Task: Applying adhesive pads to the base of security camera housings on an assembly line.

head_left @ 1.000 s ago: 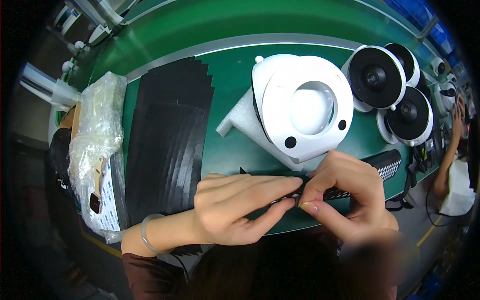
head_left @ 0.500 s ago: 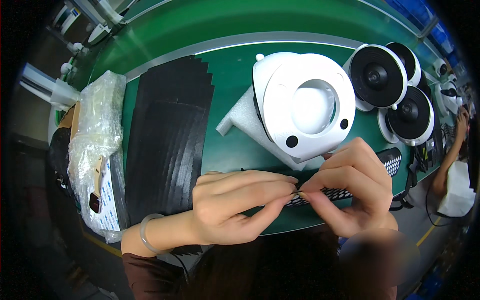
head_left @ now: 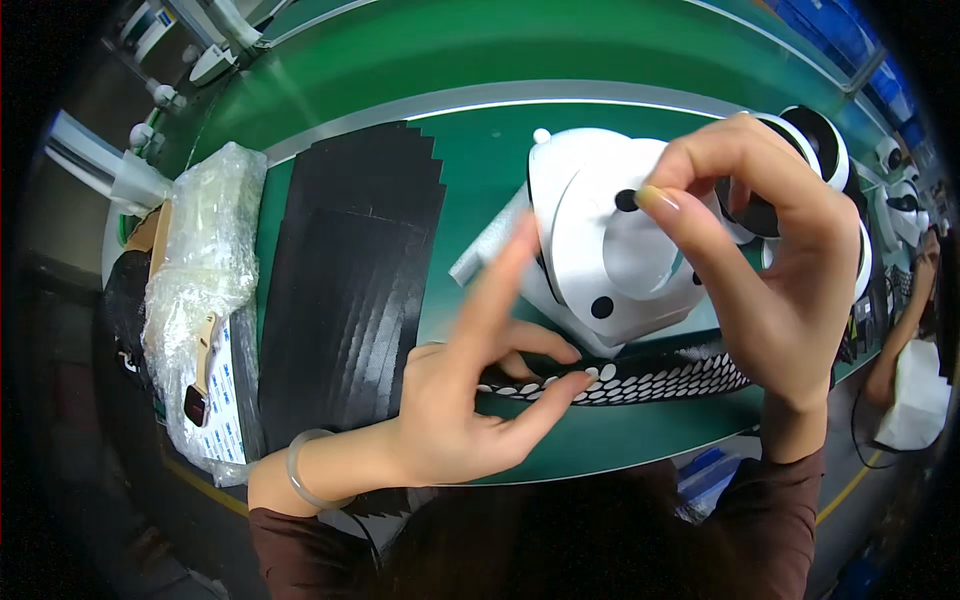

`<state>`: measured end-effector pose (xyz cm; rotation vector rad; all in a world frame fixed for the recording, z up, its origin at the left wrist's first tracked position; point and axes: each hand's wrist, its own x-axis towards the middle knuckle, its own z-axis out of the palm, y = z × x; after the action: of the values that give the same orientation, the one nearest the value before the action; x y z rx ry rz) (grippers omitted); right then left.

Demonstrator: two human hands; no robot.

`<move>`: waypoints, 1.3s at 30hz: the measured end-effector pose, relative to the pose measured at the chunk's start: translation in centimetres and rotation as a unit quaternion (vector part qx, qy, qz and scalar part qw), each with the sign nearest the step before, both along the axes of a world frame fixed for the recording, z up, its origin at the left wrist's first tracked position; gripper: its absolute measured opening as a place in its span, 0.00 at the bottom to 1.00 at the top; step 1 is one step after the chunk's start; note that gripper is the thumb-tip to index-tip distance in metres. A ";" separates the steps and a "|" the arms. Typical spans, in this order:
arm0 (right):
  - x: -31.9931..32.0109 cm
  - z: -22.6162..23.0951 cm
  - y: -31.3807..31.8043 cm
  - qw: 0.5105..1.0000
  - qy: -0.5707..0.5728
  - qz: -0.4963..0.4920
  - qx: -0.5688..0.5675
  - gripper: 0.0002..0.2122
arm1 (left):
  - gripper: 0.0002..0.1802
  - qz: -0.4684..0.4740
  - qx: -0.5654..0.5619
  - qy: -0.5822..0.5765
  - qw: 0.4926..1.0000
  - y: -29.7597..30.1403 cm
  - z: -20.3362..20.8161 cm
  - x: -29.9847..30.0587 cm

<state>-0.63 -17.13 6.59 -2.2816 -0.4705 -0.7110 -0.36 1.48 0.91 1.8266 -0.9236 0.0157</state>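
Observation:
My right hand (head_left: pixel 765 240) is raised over the white ring-shaped housing (head_left: pixel 570 260), thumb and finger pinching a small round black pad (head_left: pixel 627 200). The pad overlaps the housing's upper part; whether it touches cannot be told. Another black dot (head_left: pixel 601 307) sits on the housing's lower rim, and a further one is partly hidden by my right hand. Below, my left hand (head_left: pixel 480 385) pinches the edge of a black strip (head_left: pixel 660 385) covered with rows of white round dots. Its index finger points up, blurred. White foam (head_left: pixel 490 245) lies under the housing.
A stack of black sheets (head_left: pixel 345 260) covers the left of the green table (head_left: pixel 470 150). Beyond it lies a bubble-wrap package (head_left: pixel 205 255) with a watch (head_left: pixel 203 375) on top. White-and-black round units (head_left: pixel 825 140) stand at the right. Another person's arm (head_left: pixel 905 300) shows at far right.
My hands have parted. The right one rose up and right to the housing with a black pad in its fingertips. My left hand now grips the dotted strip, index finger lifted.

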 end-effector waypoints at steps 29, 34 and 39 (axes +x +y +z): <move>0.6 3.5 1.1 0.979 0.098 -0.073 -0.161 0.08 | 0.31 0.073 -0.160 0.026 0.984 -0.3 -2.1 -1.0; -5.5 2.9 -1.0 0.967 0.153 0.026 -0.201 0.11 | 0.06 -0.001 -0.063 -0.074 0.995 -0.7 -0.6 -0.7; -6.0 -2.7 -0.5 0.988 0.123 0.018 -0.094 0.09 | 0.07 0.024 -0.070 -0.025 0.997 0.1 -1.0 -0.8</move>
<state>-6.63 -17.59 3.90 -2.4895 -0.4756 -0.3726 -1.13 1.62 -0.13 1.7240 -0.8922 0.1538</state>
